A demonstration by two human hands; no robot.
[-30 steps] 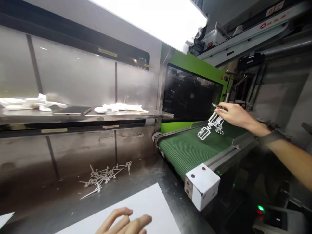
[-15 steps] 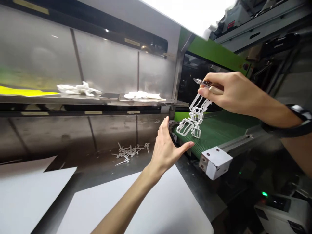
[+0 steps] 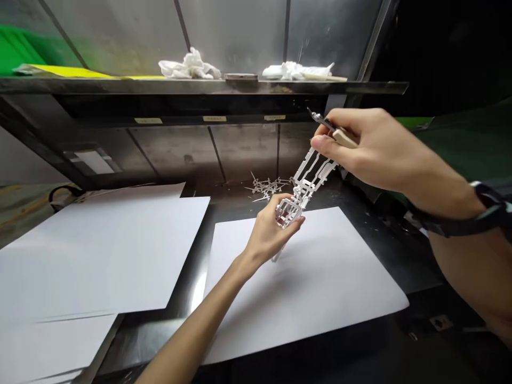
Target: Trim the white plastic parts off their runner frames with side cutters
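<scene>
In my right hand (image 3: 372,146) are a cutting tool (image 3: 334,130) with a pale handle and metal tip, and the upper end of a white plastic frame part (image 3: 306,186). The part hangs down at a slant over a white sheet (image 3: 320,266). My left hand (image 3: 272,229) is at its lower end, fingers behind and thumb in front, curved around it. Whether the left fingers press on the part is hard to tell. A small pile of thin white plastic sticks (image 3: 268,186) lies behind my left hand.
White sheets (image 3: 120,240) lie at the left. Across the back runs a metal shelf (image 3: 132,86) with white gloves (image 3: 190,66), more white cloth (image 3: 296,71), a phone-like flat object (image 3: 241,77) and yellow paper (image 3: 72,71). A dark machine stands at the right.
The view has turned left, away from the green conveyor. The white part has moved from over the belt to over the white sheet, and its lower end is now at my left hand.
</scene>
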